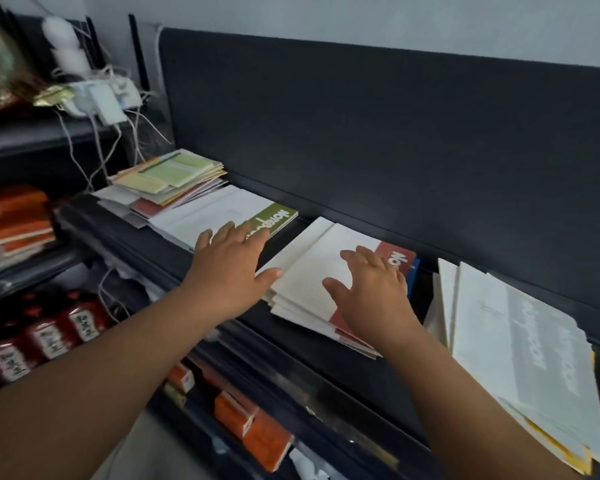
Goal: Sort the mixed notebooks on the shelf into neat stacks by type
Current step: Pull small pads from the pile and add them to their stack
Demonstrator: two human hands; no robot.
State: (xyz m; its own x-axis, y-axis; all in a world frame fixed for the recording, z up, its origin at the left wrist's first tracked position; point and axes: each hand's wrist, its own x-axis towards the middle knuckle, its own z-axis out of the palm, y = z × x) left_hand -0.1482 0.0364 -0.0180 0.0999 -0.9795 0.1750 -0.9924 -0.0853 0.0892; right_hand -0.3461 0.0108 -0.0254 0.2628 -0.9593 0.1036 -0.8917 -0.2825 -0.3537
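Note:
Several notebook piles lie along a dark shelf (pixel 174 258). At the middle sits a stack of red-and-white notebooks (pixel 312 268); my right hand (pixel 371 289) rests flat on its top cover, fingers spread. My left hand (pixel 229 268) lies open between this stack and the green-and-white notebook (pixel 274 216) to its left, fingertips over the green cover's near edge and thumb touching the red stack's left corner. A loose pile of small green and yellow booklets (pixel 174 171) sits at the far left. A tilted yellow-edged white stack (pixel 520 362) overhangs the shelf at the right.
The dark back panel (pixel 395 133) stands right behind the piles. White chargers and cables (pixel 101 98) hang at the upper left. Lower shelves hold orange boxes (pixel 253 431), red ketchup packs (pixel 49 337) and more orange packs (pixel 18 216).

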